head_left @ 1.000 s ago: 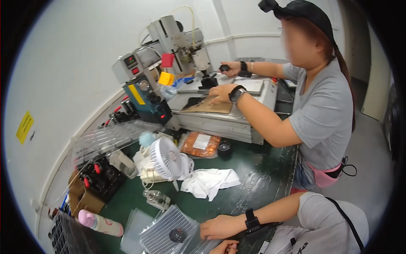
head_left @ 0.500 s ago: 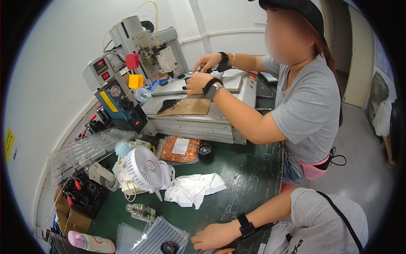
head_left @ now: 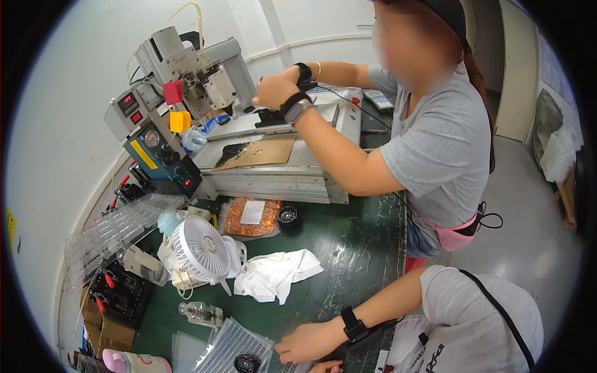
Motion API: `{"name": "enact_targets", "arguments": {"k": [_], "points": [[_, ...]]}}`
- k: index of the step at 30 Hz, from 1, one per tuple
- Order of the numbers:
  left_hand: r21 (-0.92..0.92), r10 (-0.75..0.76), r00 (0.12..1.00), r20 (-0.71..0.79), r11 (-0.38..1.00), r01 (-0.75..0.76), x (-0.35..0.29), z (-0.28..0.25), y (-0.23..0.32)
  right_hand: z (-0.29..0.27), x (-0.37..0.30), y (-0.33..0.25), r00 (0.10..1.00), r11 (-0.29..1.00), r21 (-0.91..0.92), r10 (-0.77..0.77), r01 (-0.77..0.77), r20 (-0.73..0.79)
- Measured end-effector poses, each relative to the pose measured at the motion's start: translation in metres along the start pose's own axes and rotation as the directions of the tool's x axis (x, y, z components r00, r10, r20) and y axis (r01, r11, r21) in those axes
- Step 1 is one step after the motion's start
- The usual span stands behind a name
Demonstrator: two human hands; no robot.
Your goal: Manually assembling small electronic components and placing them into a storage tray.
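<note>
My right hand [head_left: 311, 342] reaches in from the lower right with a black band on its wrist. Its fingers are closed and bent down over a dotted, grey sheet, and a tiny dark spot shows at the fingertips. What they grip, if anything, I cannot make out. Only a few fingers of my left hand [head_left: 327, 367] show at the lower edge, beside the right hand; the rest is cut off. Left of my hands, a black round part [head_left: 247, 363] rests on a translucent sheet [head_left: 233, 345] dotted with small dark cells.
Across the green table [head_left: 348, 248], a co-worker's hands [head_left: 278, 89] work beside a press-like machine [head_left: 186, 68]. Brown cardboard [head_left: 267, 152] bears black bits. Nearby are a white fan [head_left: 202, 248], white cloth [head_left: 277, 273], bag of orange-copper pieces [head_left: 249, 225], clear bottle [head_left: 202, 313] and pink-capped bottle [head_left: 140, 362].
The view has shifted slightly, so the scene sits farther left. The co-worker's hands have risen and come together. My right hand stays by the dotted sheet; slightly more of my left fingers shows.
</note>
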State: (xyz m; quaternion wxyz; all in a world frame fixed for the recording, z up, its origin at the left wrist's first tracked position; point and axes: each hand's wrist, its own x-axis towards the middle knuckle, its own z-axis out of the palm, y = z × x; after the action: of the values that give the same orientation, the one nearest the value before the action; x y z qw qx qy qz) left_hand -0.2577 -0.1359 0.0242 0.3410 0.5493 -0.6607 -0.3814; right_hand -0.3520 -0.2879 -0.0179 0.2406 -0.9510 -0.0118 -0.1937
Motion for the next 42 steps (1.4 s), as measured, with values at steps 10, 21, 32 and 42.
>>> {"name": "enact_targets", "arguments": {"k": [10,21,32,42], "points": [[-0.02,-0.048,0.998,0.028,0.999,0.048,-0.005,0.0,0.0,-0.006,-0.001,-0.004,0.999,0.998,0.058,0.03,-0.031,0.013],[-0.002,0.017,1.0,-0.014,1.0,-0.017,-0.004,0.003,-0.001,-0.009,0.001,-0.005,0.997,0.987,0.146,0.067,-0.07,0.026],[-0.032,0.001,1.0,0.014,0.999,-0.001,-0.005,0.0,-0.002,-0.009,0.004,-0.008,0.995,0.981,0.168,0.099,-0.099,0.009],[-0.006,-0.062,0.996,0.063,0.998,0.062,-0.003,0.0,0.0,-0.016,0.004,-0.01,0.991,0.98,0.147,0.135,-0.134,0.005]]}}
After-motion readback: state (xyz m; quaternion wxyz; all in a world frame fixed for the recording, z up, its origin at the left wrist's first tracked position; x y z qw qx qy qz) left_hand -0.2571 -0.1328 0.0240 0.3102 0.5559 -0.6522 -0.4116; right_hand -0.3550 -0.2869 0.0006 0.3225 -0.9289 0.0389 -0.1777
